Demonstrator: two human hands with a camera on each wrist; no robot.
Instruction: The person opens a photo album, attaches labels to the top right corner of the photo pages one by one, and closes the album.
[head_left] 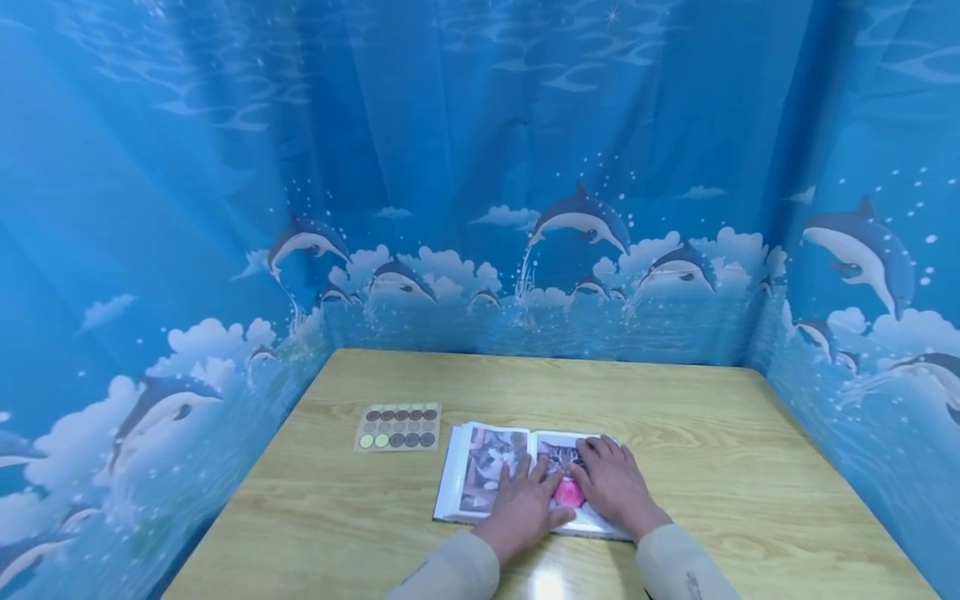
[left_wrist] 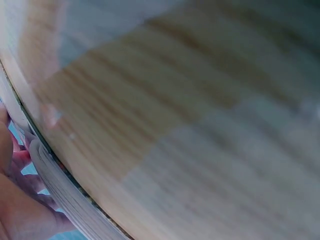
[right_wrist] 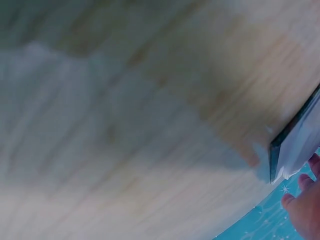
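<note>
Table (head_left: 675, 408): glossy woodgrain | curtains (head_left: 465, 125) around: blue, dolphin-printed | album (head_left: 480, 475): lying open

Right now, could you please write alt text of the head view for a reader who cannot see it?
A person's left grip and right grip, bare hands, rest on an open book with cat pictures. It lies on a wood-grain table, right of a sheet with dark and pale dots; blue curtains with dolphins hang behind and at both sides.
</note>
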